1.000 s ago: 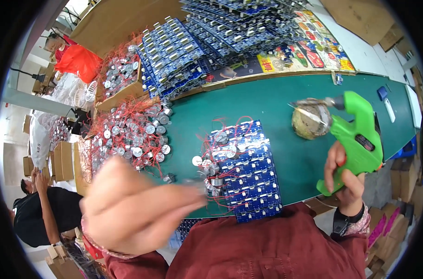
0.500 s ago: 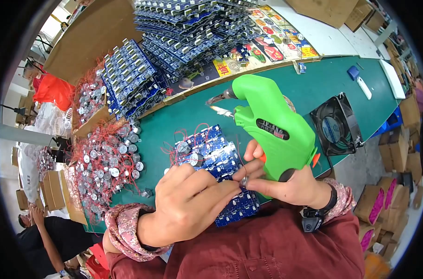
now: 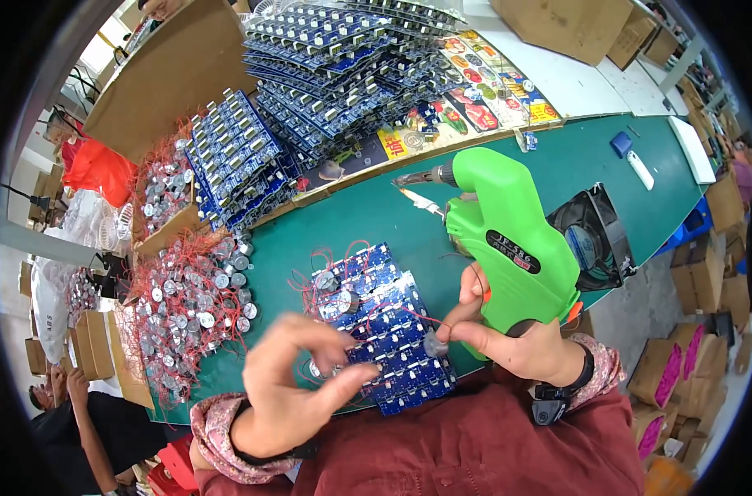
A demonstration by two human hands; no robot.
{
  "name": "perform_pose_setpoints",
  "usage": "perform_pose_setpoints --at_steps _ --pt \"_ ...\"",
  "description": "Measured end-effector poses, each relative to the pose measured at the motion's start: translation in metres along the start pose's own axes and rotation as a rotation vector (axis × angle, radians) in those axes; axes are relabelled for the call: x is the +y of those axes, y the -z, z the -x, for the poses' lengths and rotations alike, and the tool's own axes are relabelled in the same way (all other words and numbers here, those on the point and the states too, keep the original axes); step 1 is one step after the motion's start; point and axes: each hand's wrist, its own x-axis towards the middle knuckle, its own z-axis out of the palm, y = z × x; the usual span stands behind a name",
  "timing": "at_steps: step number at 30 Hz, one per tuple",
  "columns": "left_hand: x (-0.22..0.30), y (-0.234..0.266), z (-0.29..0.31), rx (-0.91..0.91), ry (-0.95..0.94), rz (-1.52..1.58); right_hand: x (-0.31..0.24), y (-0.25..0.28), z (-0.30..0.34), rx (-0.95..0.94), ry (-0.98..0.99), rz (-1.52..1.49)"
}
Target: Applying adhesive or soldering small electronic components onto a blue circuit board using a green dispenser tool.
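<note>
My right hand (image 3: 516, 343) is wrapped round the handle of a green soldering gun (image 3: 516, 231), its metal tip and white-ended feed pointing left. Between the same hand's thumb and forefinger is a small grey round part (image 3: 435, 345) with a thin red wire. This part hangs over the blue circuit boards (image 3: 405, 376) lying in front of me. My left hand (image 3: 297, 388) is open and somewhat blurred, thumb and fingers apart, at the boards' left edge. On the upper left of the boards lie similar round parts (image 3: 345, 302) with red wires.
A heap of round parts with red wires (image 3: 198, 306) lies to the left. Tall stacks of circuit boards (image 3: 318, 83) stand at the back, beside a cardboard sheet (image 3: 173, 74). A black fan (image 3: 591, 240) sits at the right on the green table (image 3: 657, 157). Another person (image 3: 103, 430) is at far left.
My left hand has drawn away leftward and opened, leaving the round part with my right hand. The soldering gun has shifted slightly right and down.
</note>
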Motion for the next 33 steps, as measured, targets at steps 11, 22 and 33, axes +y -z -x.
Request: perform_pose_setpoints --at_steps 11,22,33 --pt "0.008 -0.029 -0.014 -0.059 0.618 0.774 -0.001 -0.022 0.004 0.058 0.002 0.098" --pt "0.000 -0.034 -0.005 -0.145 0.789 0.899 -0.006 -0.027 0.001 0.081 -0.028 0.065" --pt "0.005 -0.023 -0.010 0.091 0.709 0.954 0.004 -0.016 0.012 0.007 -0.063 0.045"
